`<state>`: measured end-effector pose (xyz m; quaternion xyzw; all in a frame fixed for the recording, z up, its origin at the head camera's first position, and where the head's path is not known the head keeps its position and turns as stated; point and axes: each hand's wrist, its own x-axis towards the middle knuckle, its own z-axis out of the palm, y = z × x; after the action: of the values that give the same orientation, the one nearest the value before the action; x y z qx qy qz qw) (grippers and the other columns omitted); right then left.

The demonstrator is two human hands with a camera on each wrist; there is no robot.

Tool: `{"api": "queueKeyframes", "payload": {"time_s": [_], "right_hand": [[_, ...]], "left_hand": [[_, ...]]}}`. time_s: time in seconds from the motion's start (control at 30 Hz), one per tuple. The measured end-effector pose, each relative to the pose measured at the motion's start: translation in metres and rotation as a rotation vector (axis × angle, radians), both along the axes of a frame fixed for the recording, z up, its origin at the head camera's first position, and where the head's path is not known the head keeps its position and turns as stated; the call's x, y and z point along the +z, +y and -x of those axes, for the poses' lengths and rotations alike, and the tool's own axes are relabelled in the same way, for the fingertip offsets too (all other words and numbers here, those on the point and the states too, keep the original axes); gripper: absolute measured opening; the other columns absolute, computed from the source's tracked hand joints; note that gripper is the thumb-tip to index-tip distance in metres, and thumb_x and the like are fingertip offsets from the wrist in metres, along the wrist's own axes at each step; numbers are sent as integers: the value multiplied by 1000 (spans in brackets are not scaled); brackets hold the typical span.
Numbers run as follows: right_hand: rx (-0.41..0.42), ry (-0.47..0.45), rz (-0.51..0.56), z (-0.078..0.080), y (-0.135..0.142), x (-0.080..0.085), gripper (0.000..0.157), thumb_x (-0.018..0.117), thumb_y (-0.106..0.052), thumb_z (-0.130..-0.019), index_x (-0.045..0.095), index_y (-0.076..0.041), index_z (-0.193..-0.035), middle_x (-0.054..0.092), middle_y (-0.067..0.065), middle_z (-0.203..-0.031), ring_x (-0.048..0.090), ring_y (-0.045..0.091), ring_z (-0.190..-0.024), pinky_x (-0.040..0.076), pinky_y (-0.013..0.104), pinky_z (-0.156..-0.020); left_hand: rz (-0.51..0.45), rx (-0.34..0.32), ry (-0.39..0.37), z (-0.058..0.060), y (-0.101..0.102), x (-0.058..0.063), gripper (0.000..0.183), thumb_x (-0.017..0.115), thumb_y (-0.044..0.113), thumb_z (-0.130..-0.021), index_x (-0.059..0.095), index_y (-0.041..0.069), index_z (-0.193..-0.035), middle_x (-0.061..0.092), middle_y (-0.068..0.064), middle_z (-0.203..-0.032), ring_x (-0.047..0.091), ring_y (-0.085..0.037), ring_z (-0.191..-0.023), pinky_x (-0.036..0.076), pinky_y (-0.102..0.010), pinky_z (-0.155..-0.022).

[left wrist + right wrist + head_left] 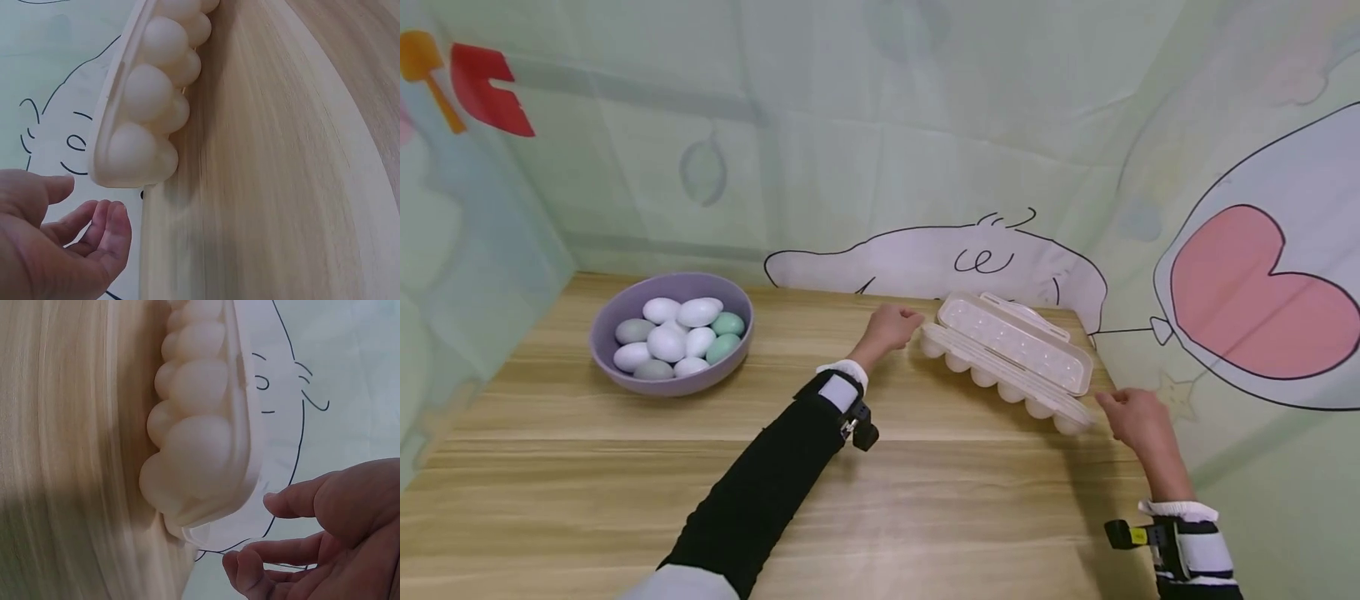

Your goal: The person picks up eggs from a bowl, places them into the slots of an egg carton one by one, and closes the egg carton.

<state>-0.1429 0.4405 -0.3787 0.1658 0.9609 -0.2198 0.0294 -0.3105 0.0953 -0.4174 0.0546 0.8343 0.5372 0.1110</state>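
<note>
1. Neither hand clamps anything: on the left hand (891, 327) and the right hand (1138, 421), thumb and fingertips are apart, with the fingers loosely bent.
2. Between the two hands lies the pale plastic carton (1009, 360), set obliquely near the table's back edge. The left hand is just beside one end and the right hand just beside the other; both wrist views show a gap before the plastic.
3. One yellow label (1139, 536) marks the black device on the right wrist; any print is too small to read.
4. Opened out, the carton has a dimpled panel (1015, 340) behind and a cupped half in front. Six rounded cups (982, 377) line its near side, and the wrist views show a second row. Whether the cups hold anything cannot be told.
5. One purple bowl (672, 387) stands well to the left on the wooden table (880, 517), heaped with eggs: at least six white eggs (666, 343), two grey eggs (653, 369) and at least two green eggs (727, 323). Overlap hides the exact total.
</note>
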Motion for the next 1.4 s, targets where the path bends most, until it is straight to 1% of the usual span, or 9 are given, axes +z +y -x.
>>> {"api": "queueKeyframes", "payload": {"time_s": [0.07, 0.23, 0.47, 0.6, 0.77, 0.83, 0.9, 1.1, 1.4], "right_hand": [[5, -19, 28, 1, 4, -2, 54, 50, -31, -107, 60, 19, -126, 71, 21, -86, 71, 28, -74, 51, 37, -61], [4, -45, 56, 4, 7, -8, 53, 50, -30, -108, 60, 18, -128, 73, 18, -80, 72, 25, -73, 50, 35, -62], [-17, -48, 81, 8, 7, -11, 51, 51, -26, -106, 60, 19, -127, 72, 14, -72, 69, 20, -68, 48, 34, -61], [-17, -34, 164, 8, 4, -16, 44, 53, -20, -104, 65, 19, -118, 67, 7, -64, 63, 14, -60, 47, 31, -57], [-9, -19, 246, 6, 1, -25, 36, 53, -12, -103, 65, 21, -110, 63, 1, -61, 61, 12, -56, 48, 28, -53], [-9, -8, 245, 5, 0, -28, 34, 52, -10, -103, 66, 21, -107, 63, 2, -60, 61, 13, -56, 48, 28, -53], [-16, 5, 242, 5, -1, -30, 32, 52, -8, -102, 67, 20, -102, 63, 3, -60, 60, 14, -56, 48, 28, -53], [-42, 27, 265, 0, -7, -34, 27, 55, -4, -100, 67, 19, -101, 64, 6, -67, 62, 18, -60, 52, 29, -54], [-5, 68, 399, -5, -12, -40, 27, 57, 4, -97, 58, 28, -109, 67, 18, -83, 66, 15, -62, 59, 30, -56]], "left_hand": [[18, 14, -3, 4, 5, -3, 28, 60, 25, -103, 75, 1, -106, 58, -2, -66, 53, -11, -58, 42, -22, -58], [40, 38, -11, 9, 14, -6, 32, 60, 26, -103, 66, 4, -81, 46, 2, -56, 45, -11, -53, 34, -24, -53], [41, 41, -38, 11, 21, -8, 39, 60, 22, -102, 53, 12, -65, 45, 2, -56, 43, -12, -52, 33, -23, -48], [-34, 25, -87, 10, 19, -12, 44, 59, 17, -101, 44, 12, -60, 42, 2, -50, 40, -12, -44, 31, -22, -42], [-217, 9, -140, 4, 15, -16, 23, 59, 11, -101, 65, -3, -84, 51, -1, -66, 50, -12, -57, 53, -29, -62], [-271, 6, -164, 0, 14, -16, 20, 59, 10, -101, 68, -7, -97, 53, -3, -73, 53, -13, -63, 56, -35, -76], [-305, -1, -184, -2, 11, -17, 17, 59, 7, -99, 68, -7, -97, 53, -2, -73, 53, -13, -65, 56, -37, -80], [-306, -25, -227, -6, 4, -20, 12, 59, 0, -95, 66, -7, -89, 55, -3, -68, 52, -12, -61, 50, -35, -76], [-208, -95, -242, -13, -13, -20, 28, 63, -1, -98, 68, -11, -124, 63, -10, -99, 55, -13, -74, 52, -28, -78]]}}
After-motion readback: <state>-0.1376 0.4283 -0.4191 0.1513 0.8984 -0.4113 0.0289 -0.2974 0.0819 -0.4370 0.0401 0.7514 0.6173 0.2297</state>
